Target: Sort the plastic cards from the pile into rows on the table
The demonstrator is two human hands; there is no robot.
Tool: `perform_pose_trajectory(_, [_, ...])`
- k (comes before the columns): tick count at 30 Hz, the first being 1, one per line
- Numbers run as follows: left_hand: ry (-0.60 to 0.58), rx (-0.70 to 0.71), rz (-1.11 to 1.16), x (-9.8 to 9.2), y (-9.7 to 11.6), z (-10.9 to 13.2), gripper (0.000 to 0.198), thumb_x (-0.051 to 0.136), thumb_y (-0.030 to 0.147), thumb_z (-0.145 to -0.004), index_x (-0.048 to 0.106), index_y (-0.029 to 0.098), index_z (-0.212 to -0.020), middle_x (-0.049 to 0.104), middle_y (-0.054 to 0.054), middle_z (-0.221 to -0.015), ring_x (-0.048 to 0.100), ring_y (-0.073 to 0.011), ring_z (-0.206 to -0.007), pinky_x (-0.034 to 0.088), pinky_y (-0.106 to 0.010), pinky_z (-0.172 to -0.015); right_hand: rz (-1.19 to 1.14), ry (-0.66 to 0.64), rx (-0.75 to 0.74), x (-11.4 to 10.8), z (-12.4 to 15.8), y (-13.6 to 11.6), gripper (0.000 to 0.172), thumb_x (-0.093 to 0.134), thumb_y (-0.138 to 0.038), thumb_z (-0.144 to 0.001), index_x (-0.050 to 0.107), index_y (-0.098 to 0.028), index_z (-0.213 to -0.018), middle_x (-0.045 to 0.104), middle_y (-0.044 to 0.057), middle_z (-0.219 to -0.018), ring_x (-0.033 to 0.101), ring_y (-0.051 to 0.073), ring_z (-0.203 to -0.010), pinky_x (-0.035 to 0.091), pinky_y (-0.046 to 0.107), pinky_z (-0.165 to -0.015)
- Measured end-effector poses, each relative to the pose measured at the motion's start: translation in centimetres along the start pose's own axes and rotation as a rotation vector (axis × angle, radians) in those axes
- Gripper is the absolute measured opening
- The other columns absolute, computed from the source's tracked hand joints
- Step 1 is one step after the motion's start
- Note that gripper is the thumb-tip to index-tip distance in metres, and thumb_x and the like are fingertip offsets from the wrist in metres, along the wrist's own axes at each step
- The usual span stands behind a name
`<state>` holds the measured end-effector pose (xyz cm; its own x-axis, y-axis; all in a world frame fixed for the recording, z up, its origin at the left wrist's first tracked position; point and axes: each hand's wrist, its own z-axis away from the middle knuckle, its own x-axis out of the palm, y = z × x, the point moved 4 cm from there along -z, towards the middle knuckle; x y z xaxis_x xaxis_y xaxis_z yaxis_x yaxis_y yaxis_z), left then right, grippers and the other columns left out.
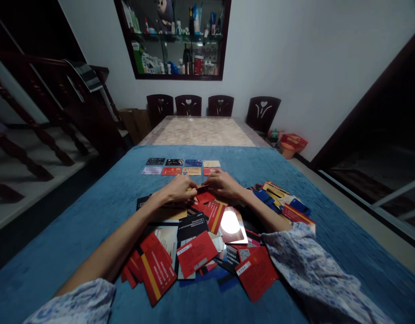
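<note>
Both of my hands meet over a blue cloth (75, 234) just beyond a loose heap of cards (197, 252), mostly red, black and blue. My left hand (180, 188) and my right hand (223, 184) are closed, pinching between them a small red and dark card (202, 188). Ahead of the hands, two neat rows of cards (182, 167) lie flat on the cloth, dark ones behind and pale, red and tan ones in front. One glossy card (231, 224) in the heap reflects a bright light.
A stone-topped table (202, 131) continues beyond the cloth, with several dark chairs (188, 105) against the wall. A glass cabinet (175, 38) of bottles hangs above. A wooden stair rail (42, 112) stands left; red baskets (292, 143) sit on the floor right.
</note>
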<state>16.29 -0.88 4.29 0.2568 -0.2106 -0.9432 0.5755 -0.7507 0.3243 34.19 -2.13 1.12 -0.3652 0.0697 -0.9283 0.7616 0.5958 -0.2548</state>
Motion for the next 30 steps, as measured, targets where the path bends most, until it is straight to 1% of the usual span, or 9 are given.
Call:
perform_pose_trajectory(3, [0.031, -0.029, 0.041, -0.3, -0.8, -0.1, 0.027, 0.052, 0.023, -0.079, 0.078, 0.015, -0.08, 0.068, -0.002, -0.066, 0.061, -0.016, -0.072, 0.046, -0.024, -0.074, 0.006, 0.041, 0.014, -0.3, 0.0, 0.0, 0.026, 0.059, -0.018, -0.089, 0.075, -0.021, -0.109, 0.072, 0.009, -0.102, 0.055, 0.023, -0.099, 0.042, 0.037, -0.088])
perform_pose_trajectory(7, [0.068, -0.051, 0.051, -0.4, -1.4, -0.1, 0.029, 0.049, 0.02, -0.081, 0.077, 0.014, -0.082, 0.069, 0.0, -0.067, 0.061, -0.0149, -0.071, 0.045, -0.023, -0.072, -0.02, 0.087, 0.031, -0.5, 0.0, -0.1, 0.024, 0.056, -0.017, -0.09, 0.075, -0.019, -0.105, 0.073, 0.009, -0.099, 0.057, 0.022, -0.097, 0.042, 0.033, -0.086])
perform_pose_trajectory(11, [0.077, -0.023, 0.023, -0.5, -1.8, -0.2, 0.03, 0.048, 0.016, -0.081, 0.077, 0.014, -0.086, 0.074, -0.002, -0.077, 0.063, -0.0156, -0.075, 0.046, -0.023, -0.073, -0.025, 0.117, 0.042, -0.6, 0.0, -0.1, 0.02, 0.058, -0.019, -0.09, 0.074, -0.018, -0.1, 0.072, 0.009, -0.096, 0.058, 0.022, -0.094, 0.042, 0.03, -0.08])
perform_pose_trajectory(14, [0.084, -0.018, -0.018, -0.4, -2.2, -0.3, 0.033, 0.047, 0.012, -0.078, 0.078, 0.014, -0.09, 0.076, -0.005, -0.086, 0.065, -0.0168, -0.079, 0.048, -0.024, -0.075, -0.045, 0.142, 0.066, -0.6, 0.0, 0.1, 0.02, 0.059, -0.019, -0.088, 0.074, -0.018, -0.102, 0.071, 0.009, -0.096, 0.059, 0.021, -0.092, 0.043, 0.03, -0.08])
perform_pose_trajectory(18, [0.106, -0.01, -0.005, 0.0, -2.6, -0.4, 0.038, 0.047, 0.008, -0.075, 0.078, 0.016, -0.095, 0.078, -0.006, -0.091, 0.067, -0.0178, -0.082, 0.05, -0.025, -0.077, -0.059, 0.16, 0.077, -0.6, 0.0, 0.3, 0.028, 0.059, -0.017, -0.087, 0.071, -0.019, -0.111, 0.07, 0.009, -0.102, 0.061, 0.021, -0.095, 0.044, 0.031, -0.084])
perform_pose_trajectory(22, [0.134, -0.02, 0.01, 0.2, -2.7, -0.4, 0.039, 0.046, 0.006, -0.075, 0.078, 0.015, -0.096, 0.078, -0.008, -0.093, 0.069, -0.019, -0.084, 0.05, -0.026, -0.078, -0.041, 0.174, 0.062, -0.5, 0.0, 0.1, 0.04, 0.06, -0.012, -0.084, 0.066, -0.022, -0.122, 0.069, 0.008, -0.103, 0.061, 0.022, -0.097, 0.044, 0.033, -0.086])
perform_pose_trajectory(24, [0.14, -0.025, 0.024, 0.3, -2.7, -0.4, 0.039, 0.046, 0.006, -0.075, 0.078, 0.015, -0.097, 0.078, -0.008, -0.093, 0.069, -0.0194, -0.084, 0.051, -0.026, -0.078, -0.016, 0.173, 0.061, -0.6, 0.1, -0.1, 0.043, 0.061, -0.013, -0.084, 0.064, -0.023, -0.126, 0.069, 0.008, -0.103, 0.06, 0.022, -0.097, 0.043, 0.035, -0.086])
perform_pose_trajectory(27, [0.16, -0.015, 0.052, 0.4, -2.7, -0.3, 0.044, 0.047, 0.007, -0.076, 0.074, 0.017, -0.108, 0.078, -0.007, -0.099, 0.07, -0.0205, -0.09, 0.051, -0.028, -0.083, 0.015, 0.159, 0.067, -0.6, 0.2, -0.3, 0.044, 0.063, -0.015, -0.085, 0.062, -0.022, -0.128, 0.068, 0.01, -0.107, 0.058, 0.024, -0.099, 0.042, 0.036, -0.086])
perform_pose_trajectory(30, [0.189, -0.03, 0.051, 0.6, -2.6, -0.3, 0.05, 0.047, 0.007, -0.075, 0.067, 0.017, -0.12, 0.076, -0.008, -0.105, 0.07, -0.0224, -0.094, 0.052, -0.031, -0.086, 0.009, 0.141, 0.068, -0.5, 0.2, -0.4, 0.045, 0.063, -0.013, -0.083, 0.061, -0.022, -0.127, 0.067, 0.011, -0.112, 0.057, 0.024, -0.101, 0.041, 0.036, -0.087])
